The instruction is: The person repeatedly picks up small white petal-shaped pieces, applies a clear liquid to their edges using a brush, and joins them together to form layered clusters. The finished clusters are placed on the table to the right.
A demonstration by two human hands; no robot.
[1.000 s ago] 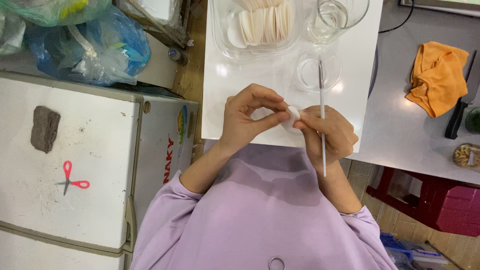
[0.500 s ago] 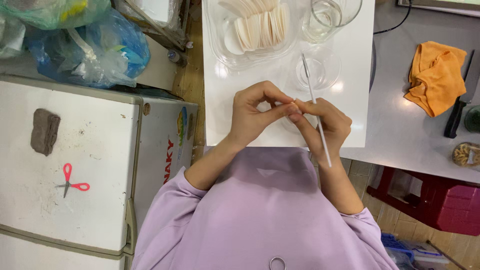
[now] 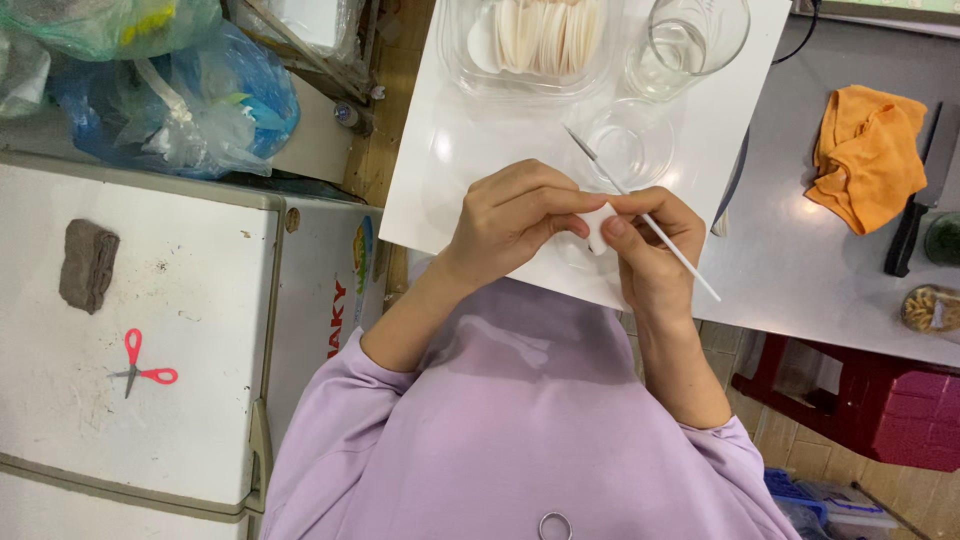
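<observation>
My left hand and my right hand meet over the near edge of a white board. Both pinch a small white piece between their fingertips. My right hand also holds a thin white stick with a dark tip, slanting up-left across a small clear glass bowl. Behind it stands a clear plastic tray with several white round wrappers stacked on edge, and a clear glass cup.
An orange cloth and a black-handled knife lie on the grey table at right. Red scissors and a brown lump sit on the white appliance top at left. Plastic bags are behind it.
The stick in my right hand has swung from nearly upright to slanting, its dark tip now pointing up-left. Both hands stay together on the small white piece.
</observation>
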